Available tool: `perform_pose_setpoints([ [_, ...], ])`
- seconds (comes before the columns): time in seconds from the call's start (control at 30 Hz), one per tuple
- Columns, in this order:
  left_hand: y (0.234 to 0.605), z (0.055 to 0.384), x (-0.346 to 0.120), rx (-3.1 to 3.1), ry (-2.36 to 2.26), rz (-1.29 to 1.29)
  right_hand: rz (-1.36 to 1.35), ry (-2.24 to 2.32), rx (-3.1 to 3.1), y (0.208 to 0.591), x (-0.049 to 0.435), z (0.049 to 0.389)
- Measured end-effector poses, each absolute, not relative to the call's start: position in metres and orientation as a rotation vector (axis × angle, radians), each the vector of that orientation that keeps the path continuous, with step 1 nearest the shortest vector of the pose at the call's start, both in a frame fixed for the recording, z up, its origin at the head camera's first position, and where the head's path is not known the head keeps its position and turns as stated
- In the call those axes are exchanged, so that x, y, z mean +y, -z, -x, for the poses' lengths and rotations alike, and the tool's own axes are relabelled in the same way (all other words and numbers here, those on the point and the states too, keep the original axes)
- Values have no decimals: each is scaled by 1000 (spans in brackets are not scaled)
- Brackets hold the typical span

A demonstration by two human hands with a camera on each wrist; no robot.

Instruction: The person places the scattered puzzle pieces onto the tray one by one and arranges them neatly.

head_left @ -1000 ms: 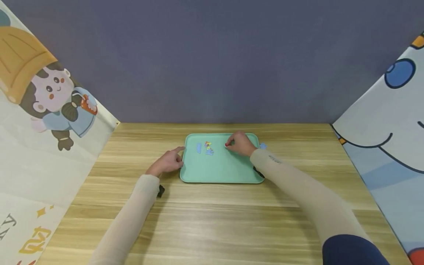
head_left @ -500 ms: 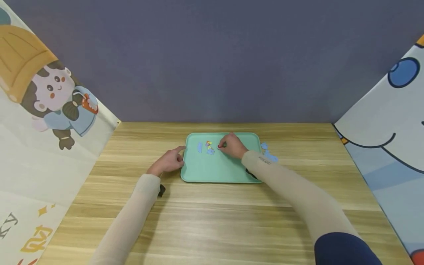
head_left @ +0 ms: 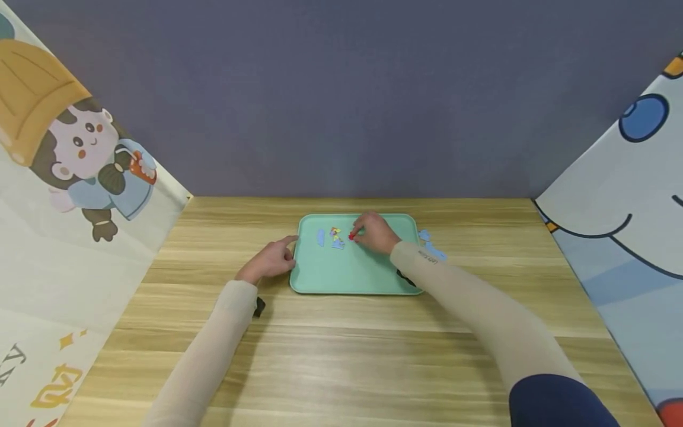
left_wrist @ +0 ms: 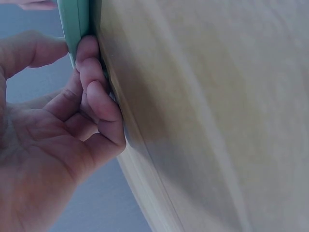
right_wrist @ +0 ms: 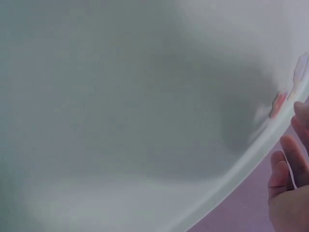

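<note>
In the head view my left hand (head_left: pixel 272 259) is at the left rim of a mint-green tray (head_left: pixel 352 279). The left wrist view has the thumb on one side of the tray's rim (left_wrist: pixel 76 21) and curled fingers (left_wrist: pixel 104 104) against the other, gripping it. My right hand (head_left: pixel 376 233) reaches over the tray, and its thumb and fingertips pinch a small red puzzle piece (head_left: pixel 351 236). To the left of it lie joined yellow-and-blue puzzle pieces (head_left: pixel 337 238) and a narrow blue piece (head_left: pixel 321 238). The red piece (right_wrist: pixel 277 104) also shows near the right fingertips in the right wrist view.
More blue puzzle pieces (head_left: pixel 434 250) lie on the wooden table (head_left: pixel 331 356) just past the tray's right edge, partly behind the right forearm. A dark grey wall (head_left: pixel 341 101) rises behind the table, with cartoon-printed panels (head_left: pixel 613 196) at both sides.
My right hand has moved left with the red piece, toward the joined pieces, and the piece now lies flatter. The blue pieces at the right came into fuller view. My left hand has stayed put.
</note>
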State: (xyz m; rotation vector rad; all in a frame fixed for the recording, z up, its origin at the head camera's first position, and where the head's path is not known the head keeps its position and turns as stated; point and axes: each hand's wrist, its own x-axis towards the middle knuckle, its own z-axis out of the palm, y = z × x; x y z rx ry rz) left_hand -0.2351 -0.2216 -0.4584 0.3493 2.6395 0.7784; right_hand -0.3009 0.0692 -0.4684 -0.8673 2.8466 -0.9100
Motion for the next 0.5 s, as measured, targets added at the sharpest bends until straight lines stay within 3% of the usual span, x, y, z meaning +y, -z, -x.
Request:
perform_pose_setpoints([
  [0.5,452,231,-224,2603,-833,-353,776,991,2844,444,120,294],
])
